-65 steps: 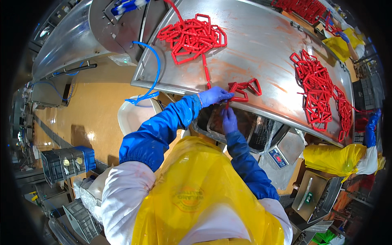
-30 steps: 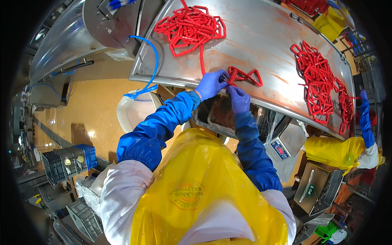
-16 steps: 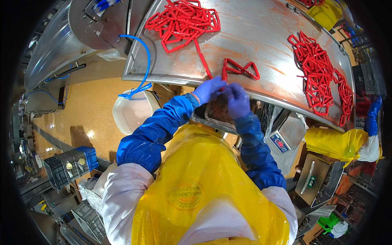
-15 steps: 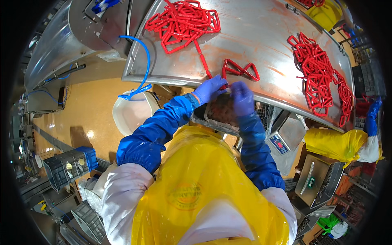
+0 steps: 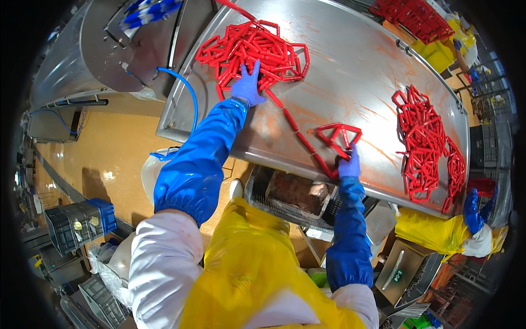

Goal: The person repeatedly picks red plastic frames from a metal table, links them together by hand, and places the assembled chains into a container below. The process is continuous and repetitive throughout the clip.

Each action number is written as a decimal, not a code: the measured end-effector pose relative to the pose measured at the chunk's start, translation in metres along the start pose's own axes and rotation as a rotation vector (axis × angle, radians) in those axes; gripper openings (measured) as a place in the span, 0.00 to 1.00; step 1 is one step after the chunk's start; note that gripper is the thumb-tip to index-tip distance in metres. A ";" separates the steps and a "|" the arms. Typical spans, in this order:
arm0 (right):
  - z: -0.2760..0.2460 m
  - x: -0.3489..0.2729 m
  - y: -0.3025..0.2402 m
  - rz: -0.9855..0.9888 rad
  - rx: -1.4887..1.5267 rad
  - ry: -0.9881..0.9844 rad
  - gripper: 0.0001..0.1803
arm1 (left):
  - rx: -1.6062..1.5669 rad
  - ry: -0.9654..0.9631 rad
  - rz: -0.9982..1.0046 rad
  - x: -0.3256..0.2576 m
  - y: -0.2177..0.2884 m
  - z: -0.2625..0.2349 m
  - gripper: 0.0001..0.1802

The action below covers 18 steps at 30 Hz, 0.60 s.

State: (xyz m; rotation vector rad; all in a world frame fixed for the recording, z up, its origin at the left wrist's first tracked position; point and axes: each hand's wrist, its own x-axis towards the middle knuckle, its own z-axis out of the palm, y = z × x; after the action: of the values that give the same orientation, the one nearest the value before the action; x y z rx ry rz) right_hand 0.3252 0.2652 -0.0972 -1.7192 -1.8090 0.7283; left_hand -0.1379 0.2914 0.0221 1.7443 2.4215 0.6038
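A large heap of red linked sausages (image 5: pixel 246 52) lies at the far left of the steel table (image 5: pixel 329 60). My left hand (image 5: pixel 248 90), in a purple glove, reaches to the heap's near side with its fingers spread. From the heap a strand of sausages (image 5: pixel 296 129) runs toward the table's near edge, ending in a few folded links (image 5: pixel 335 131). My right hand (image 5: pixel 349 164), also gloved in purple, closes on this end of the strand at the near edge. Its fingertips are partly hidden by the links.
More red sausages (image 5: pixel 424 142) are heaped at the table's right. Below the near edge stands a dark crate (image 5: pixel 260 189) with meat-like pieces inside. A blue hose (image 5: pixel 193 90) hangs at the left corner, above a white bin (image 5: pixel 149 178). A co-worker's yellow apron (image 5: pixel 427 227) shows at right.
My hands have parted. The left has let go near the edge and reached forward to the heap; the right has moved right along the table edge. The strand now stretches farther across the table.
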 end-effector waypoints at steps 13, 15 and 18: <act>0.113 0.095 -0.111 -0.264 -0.212 -0.028 0.35 | -0.314 0.094 0.014 0.074 -0.047 0.002 0.34; 0.189 0.133 -0.182 -0.214 -0.162 -0.027 0.35 | -0.396 0.122 -0.029 0.079 -0.036 -0.019 0.35; 0.271 0.190 -0.277 -0.298 0.087 -0.295 0.31 | -0.507 0.107 -0.017 0.072 -0.028 -0.022 0.38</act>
State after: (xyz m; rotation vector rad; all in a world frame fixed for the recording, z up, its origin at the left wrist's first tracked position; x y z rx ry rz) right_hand -0.0702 0.4381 -0.0926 -1.2988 -2.1364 0.9521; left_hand -0.1944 0.3451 0.0429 1.5043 2.0850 1.2086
